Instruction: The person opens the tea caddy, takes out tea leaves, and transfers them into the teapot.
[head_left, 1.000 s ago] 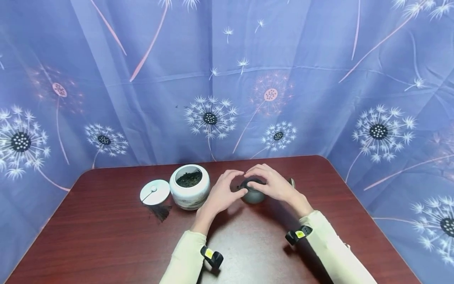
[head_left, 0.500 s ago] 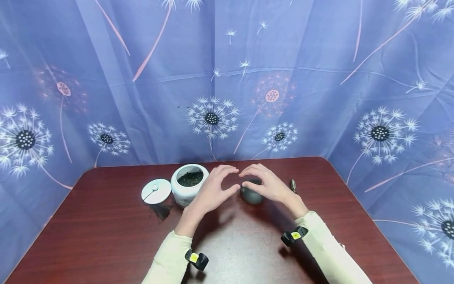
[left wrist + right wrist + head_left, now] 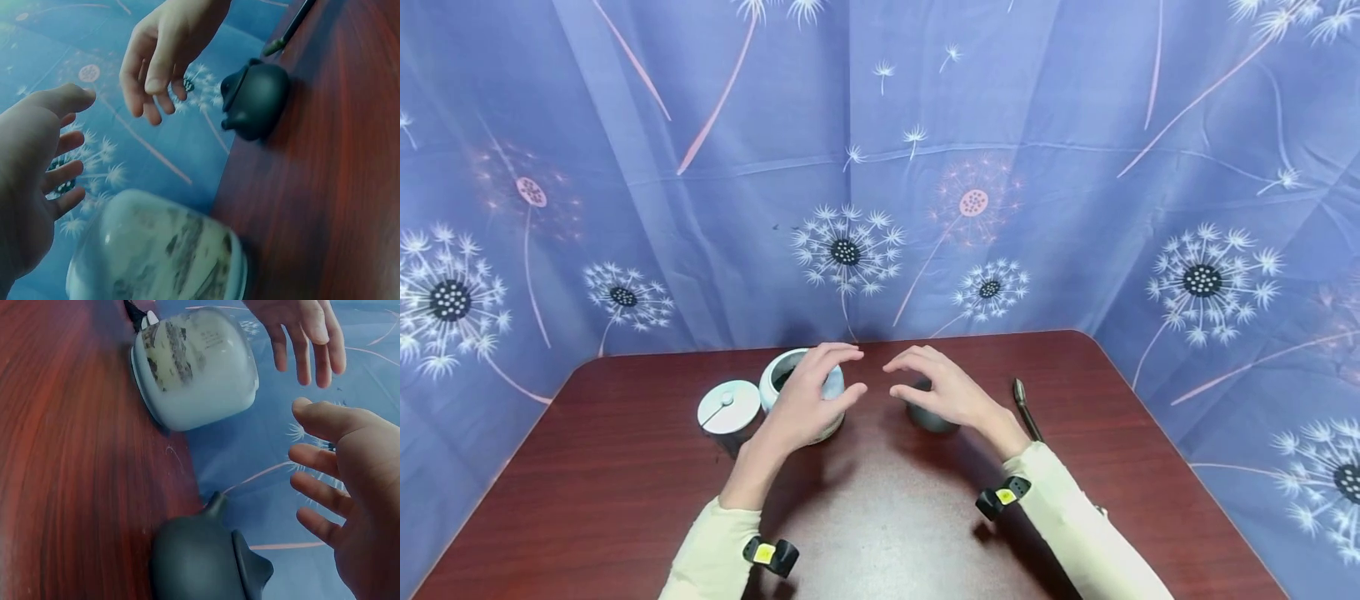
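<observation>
Raised above the table, my left hand overlaps the white jar in the head view, fingers relaxed and holding nothing. My right hand hovers over the small dark teapot, its fingers loosely curved and a gap below them. The teapot sits on the table with its lid on, as the left wrist view shows. The jar carries a painted pattern on its side; dark tea leaves inside it are mostly hidden behind my left hand.
Left of the jar lies its white round lid with a dark tassel. A slim dark stick-like tool with a brassy tip lies right of the teapot. A blue dandelion curtain hangs behind the table.
My left hand has moved left, away from the teapot and over the jar. My right hand has shifted slightly left, and the gap between both hands has widened.
</observation>
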